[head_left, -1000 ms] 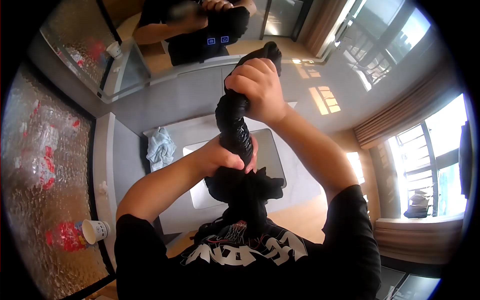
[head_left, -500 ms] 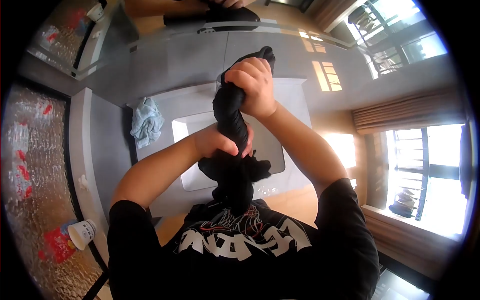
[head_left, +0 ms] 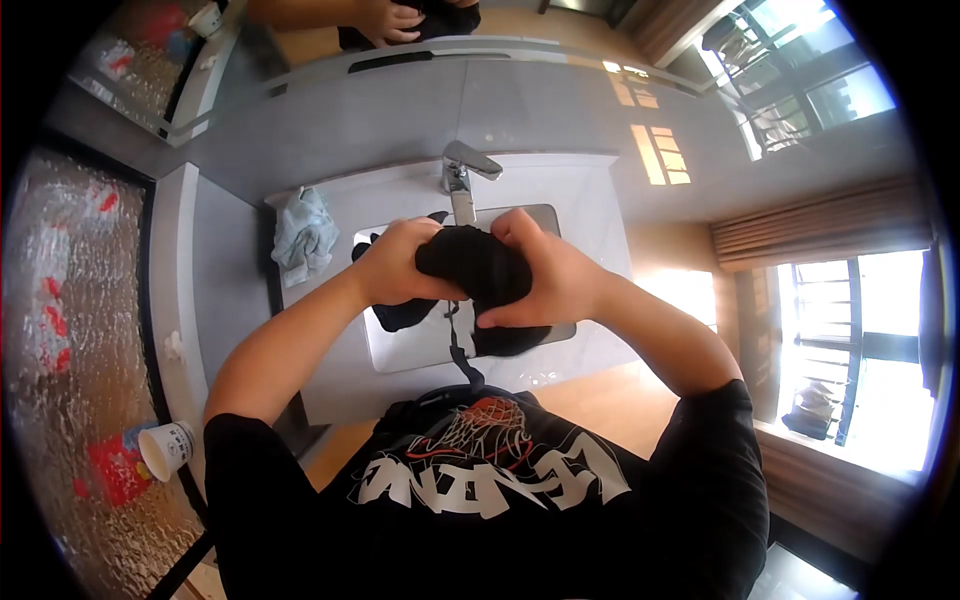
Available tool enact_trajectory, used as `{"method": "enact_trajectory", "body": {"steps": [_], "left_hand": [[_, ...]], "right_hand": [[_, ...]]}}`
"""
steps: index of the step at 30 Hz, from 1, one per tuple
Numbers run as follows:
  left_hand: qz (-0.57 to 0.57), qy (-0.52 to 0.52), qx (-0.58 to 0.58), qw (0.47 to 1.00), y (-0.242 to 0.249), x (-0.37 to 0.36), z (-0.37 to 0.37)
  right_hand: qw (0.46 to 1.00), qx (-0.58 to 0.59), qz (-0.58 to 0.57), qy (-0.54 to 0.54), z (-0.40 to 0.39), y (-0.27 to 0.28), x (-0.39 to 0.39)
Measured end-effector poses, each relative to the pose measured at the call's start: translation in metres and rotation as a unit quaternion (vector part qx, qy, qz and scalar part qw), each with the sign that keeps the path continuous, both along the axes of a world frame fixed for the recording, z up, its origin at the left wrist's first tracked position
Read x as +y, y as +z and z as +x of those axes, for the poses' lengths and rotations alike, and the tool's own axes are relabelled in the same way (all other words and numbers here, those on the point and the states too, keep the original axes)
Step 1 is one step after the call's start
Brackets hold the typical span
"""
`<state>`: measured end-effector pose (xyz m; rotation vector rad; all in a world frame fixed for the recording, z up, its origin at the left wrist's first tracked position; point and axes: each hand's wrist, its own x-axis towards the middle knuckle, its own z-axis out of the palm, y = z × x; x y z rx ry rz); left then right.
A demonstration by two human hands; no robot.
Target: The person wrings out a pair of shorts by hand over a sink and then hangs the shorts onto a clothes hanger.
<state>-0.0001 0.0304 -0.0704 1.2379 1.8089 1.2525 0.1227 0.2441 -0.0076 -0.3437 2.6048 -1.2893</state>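
Note:
A bunched black cloth garment (head_left: 478, 262) is held between both hands over the white sink (head_left: 390, 350). My left hand (head_left: 400, 262) grips its left side, fingers curled round the fabric. On the other side my right hand (head_left: 552, 268) clasps the bundle with thumb and fingers. Dark folds hang down left and right into the basin, and a thin black strap dangles toward my shirt. Just beyond the bundle stands the chrome faucet (head_left: 462, 180), its spout pointing toward the hands.
A light blue cloth (head_left: 305, 235) lies crumpled on the counter's left end. Water drops dot the counter's front right (head_left: 545, 378). A paper cup (head_left: 165, 450) sits at the far left by textured glass. A mirror spans the wall behind, and a bright window (head_left: 850, 350) is at right.
The garment was a long twisted roll held upright, right hand above left. Now it is a loose bundle, lower down, with the hands side by side. The faucet has come into view.

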Motion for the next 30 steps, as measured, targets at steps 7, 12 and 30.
{"method": "enact_trajectory", "body": {"steps": [7, 12, 30], "left_hand": [[0.055, 0.016, 0.367, 0.929, 0.073, -0.009, 0.044], [0.139, 0.004, 0.532, 0.836, 0.107, -0.004, 0.065], [0.268, -0.118, 0.556, 0.778, 0.179, -0.001, 0.035]], "right_hand": [[0.805, -0.328, -0.422, 0.257, 0.014, -0.043, 0.027], [0.687, -0.312, -0.57, 0.324, 0.021, -0.031, -0.027], [0.898, -0.398, -0.162, 0.098, 0.053, 0.125, -0.015]]}}
